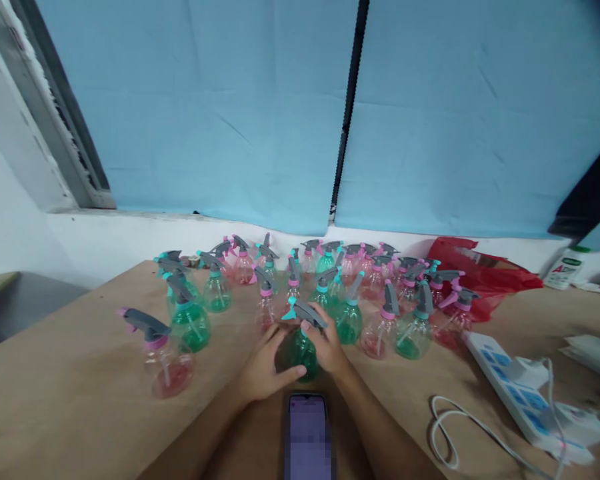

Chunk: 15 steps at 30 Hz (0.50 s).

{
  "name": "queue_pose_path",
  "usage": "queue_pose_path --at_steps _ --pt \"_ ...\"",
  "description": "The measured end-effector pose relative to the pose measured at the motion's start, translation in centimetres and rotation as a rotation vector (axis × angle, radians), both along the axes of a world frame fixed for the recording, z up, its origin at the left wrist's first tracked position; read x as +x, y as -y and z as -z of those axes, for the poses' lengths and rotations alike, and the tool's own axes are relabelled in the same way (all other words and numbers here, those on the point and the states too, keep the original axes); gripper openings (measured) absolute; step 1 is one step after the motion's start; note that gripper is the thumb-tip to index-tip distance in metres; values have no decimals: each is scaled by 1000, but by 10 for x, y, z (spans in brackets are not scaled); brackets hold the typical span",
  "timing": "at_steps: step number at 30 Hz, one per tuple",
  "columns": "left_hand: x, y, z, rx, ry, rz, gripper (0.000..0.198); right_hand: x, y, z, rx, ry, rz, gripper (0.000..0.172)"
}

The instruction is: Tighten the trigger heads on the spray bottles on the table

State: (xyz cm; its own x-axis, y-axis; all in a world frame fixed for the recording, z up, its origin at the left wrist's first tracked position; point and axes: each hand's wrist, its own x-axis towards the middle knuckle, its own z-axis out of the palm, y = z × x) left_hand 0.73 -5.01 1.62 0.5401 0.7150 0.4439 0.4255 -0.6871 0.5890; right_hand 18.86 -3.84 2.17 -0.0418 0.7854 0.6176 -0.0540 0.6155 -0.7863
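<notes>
A green spray bottle [305,357] with a grey and turquoise trigger head stands in front of me. My right hand [330,343] grips its head and neck, thumb on the near side and fingers behind. My left hand [263,373] is beside the bottle's left side, thumb and fingers apart in a wide curve, the thumb tip close to the base. Whether its fingertips touch the bottle I cannot tell. Close by are a clear pink spray bottle [377,333] and another green spray bottle [349,323]. A separate pink spray bottle [167,370] stands at the left.
Several more pink and green spray bottles [217,293] fill the back of the wooden table [70,380]. Below my hands lies a phone [307,440]. To the right are a power strip [510,393], a white cable [460,417], a red plastic bag [490,277] and a white bottle [566,269].
</notes>
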Motion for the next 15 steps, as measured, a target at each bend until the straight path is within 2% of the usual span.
queue_pose_path --at_steps 3,7,9,12,15 --pt "3 3 3 34 -62 -84 83 -5 6 -4 36 36 -31 39" --pt "-6 11 -1 -25 -147 -184 81 -5 7 -5 78 65 -11 50" --pt "-20 17 -7 -49 -208 -271 81 -3 5 -3 97 30 54 50" --pt "-51 21 -12 -64 -266 -426 74 -2 3 0 115 -58 161 40" --pt "-79 16 -10 -76 -193 -552 77 -5 4 1 116 -96 222 30"
